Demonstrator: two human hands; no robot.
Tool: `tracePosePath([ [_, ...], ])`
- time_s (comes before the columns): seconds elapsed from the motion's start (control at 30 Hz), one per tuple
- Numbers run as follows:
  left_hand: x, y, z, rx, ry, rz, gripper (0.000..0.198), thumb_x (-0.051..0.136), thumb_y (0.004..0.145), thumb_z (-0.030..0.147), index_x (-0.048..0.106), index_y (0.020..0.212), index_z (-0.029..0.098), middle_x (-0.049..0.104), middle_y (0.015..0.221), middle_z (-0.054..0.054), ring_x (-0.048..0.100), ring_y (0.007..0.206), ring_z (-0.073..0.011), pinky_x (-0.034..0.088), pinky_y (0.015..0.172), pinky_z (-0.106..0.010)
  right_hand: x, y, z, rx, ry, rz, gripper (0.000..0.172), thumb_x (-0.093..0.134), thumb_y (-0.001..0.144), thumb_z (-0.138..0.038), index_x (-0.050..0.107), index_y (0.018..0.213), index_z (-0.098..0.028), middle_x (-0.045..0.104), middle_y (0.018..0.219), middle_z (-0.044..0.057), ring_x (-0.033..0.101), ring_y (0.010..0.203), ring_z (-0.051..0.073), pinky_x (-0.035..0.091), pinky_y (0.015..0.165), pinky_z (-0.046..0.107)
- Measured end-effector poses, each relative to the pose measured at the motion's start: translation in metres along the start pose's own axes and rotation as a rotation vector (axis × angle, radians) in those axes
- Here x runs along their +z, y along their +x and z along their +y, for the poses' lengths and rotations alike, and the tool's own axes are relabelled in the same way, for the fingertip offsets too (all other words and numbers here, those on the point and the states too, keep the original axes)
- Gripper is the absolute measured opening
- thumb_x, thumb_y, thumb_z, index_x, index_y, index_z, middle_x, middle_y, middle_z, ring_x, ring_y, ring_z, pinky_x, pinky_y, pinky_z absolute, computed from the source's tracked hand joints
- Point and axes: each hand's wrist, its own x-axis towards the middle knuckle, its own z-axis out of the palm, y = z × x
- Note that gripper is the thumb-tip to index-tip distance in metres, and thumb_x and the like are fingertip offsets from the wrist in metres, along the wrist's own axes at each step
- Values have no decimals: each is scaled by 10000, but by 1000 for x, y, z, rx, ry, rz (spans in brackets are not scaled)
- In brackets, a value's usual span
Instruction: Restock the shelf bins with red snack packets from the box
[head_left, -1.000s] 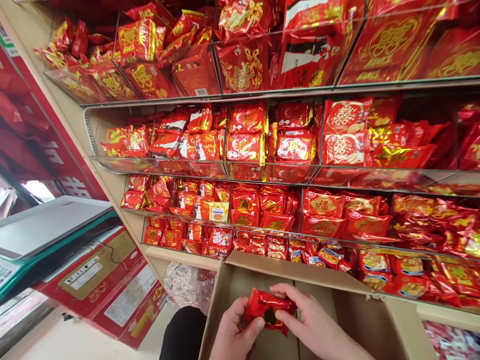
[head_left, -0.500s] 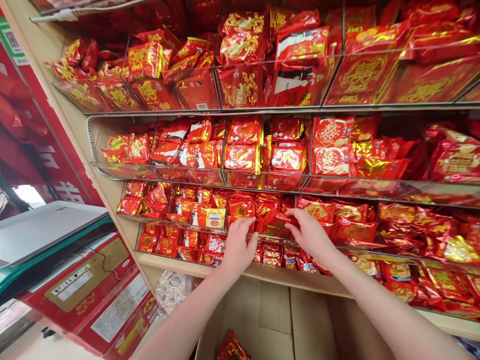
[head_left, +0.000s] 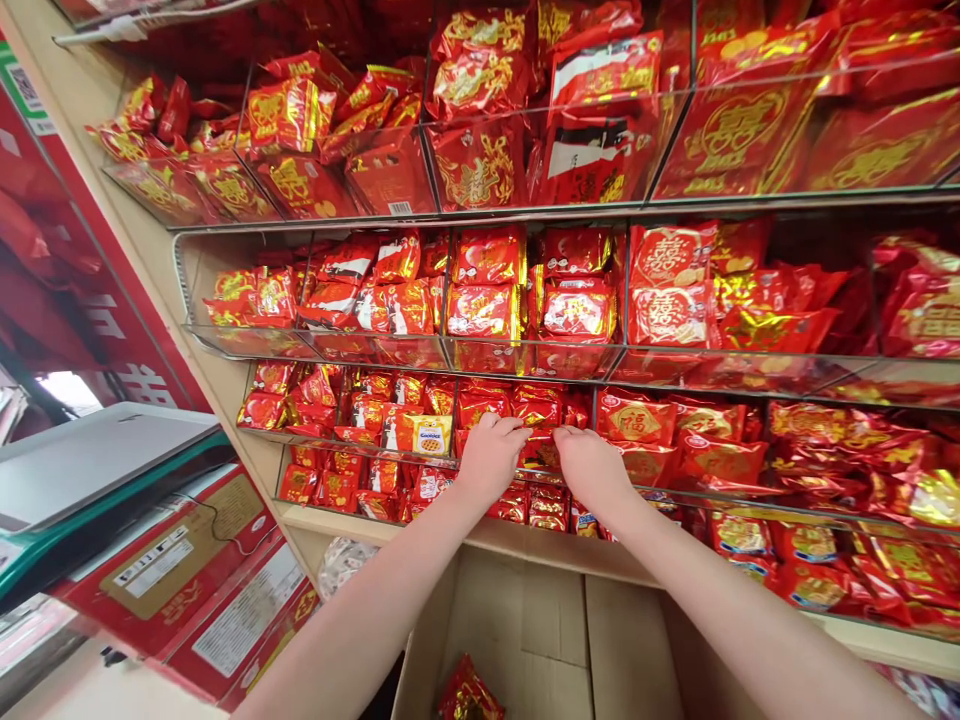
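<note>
My left hand (head_left: 491, 455) reaches into the third shelf row, its bent fingers over red packets beside a yellow cookie packet (head_left: 430, 435). Facing it, my right hand (head_left: 592, 462) has its fingers curled at the same compartment. Between the two hands a red packet (head_left: 540, 452) lies behind the clear shelf edge, its ends close to my fingertips. The fingertips of both hands are partly hidden, so any grip is unclear. Red packets with gold print (head_left: 637, 420) lie just right of my right hand.
Upper shelves hold many red and gold packets (head_left: 487, 285) behind clear dividers. Below the shelves stands an open cardboard box (head_left: 551, 620) with a red packet (head_left: 470, 695) inside. At left are a grey-topped scale (head_left: 105, 450) and a red carton (head_left: 187, 590).
My hands have come closer together over the compartment. The red packet that was tilted up between them now lies lower among the others. The view has shifted slightly.
</note>
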Motion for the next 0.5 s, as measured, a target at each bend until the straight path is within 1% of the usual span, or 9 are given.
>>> tracePosePath([
  [0.07, 0, 0, -1, 4, 9, -9, 272, 405, 829, 178, 632, 979, 187, 648, 919, -52, 480, 830, -201, 438, 761, -357, 2, 0, -1, 8, -10, 2, 235, 366, 776, -19, 550, 869, -131, 599, 882, 108, 569, 813, 249, 433, 626, 305],
  [0.13, -1, -2, -1, 1, 16, -4, 274, 411, 825, 181, 622, 1000, 198, 633, 927, -57, 485, 863, -202, 440, 773, -356, 4, -3, -3, 40, -14, 12, 252, 353, 771, -8, 529, 907, -126, 572, 930, 123, 583, 791, 243, 432, 619, 303],
  [0.27, 0, -8, -2, -37, 37, 43, 269, 443, 816, 242, 597, 1037, 232, 504, 1155, -90, 442, 1045, -234, 408, 855, -412, 11, -6, -9, 116, 25, 26, 267, 324, 768, 3, 481, 948, -117, 485, 1055, 156, 609, 654, 194, 422, 534, 278],
  [0.33, 2, -10, -4, -54, 46, 62, 260, 458, 812, 290, 602, 1022, 238, 477, 1200, -89, 421, 1098, -245, 388, 888, -431, 14, -5, -10, 118, 61, 30, 262, 325, 781, -12, 470, 968, -125, 460, 1084, 147, 611, 666, 178, 429, 551, 266],
  [0.43, 5, -11, -6, -62, 56, 70, 255, 483, 798, 324, 604, 1003, 231, 477, 1226, -87, 378, 1164, -263, 366, 916, -444, 17, -5, -10, 103, 101, 36, 271, 322, 801, -42, 466, 1009, -141, 449, 1112, 134, 612, 714, 182, 442, 582, 264],
  [0.5, 6, -10, -6, -65, 74, 77, 253, 489, 793, 336, 602, 992, 226, 449, 1261, -90, 322, 1215, -276, 344, 937, -453, 20, -8, -9, 109, 111, 46, 314, 320, 812, -65, 427, 1098, -137, 399, 1194, 162, 618, 724, 196, 454, 585, 281],
])
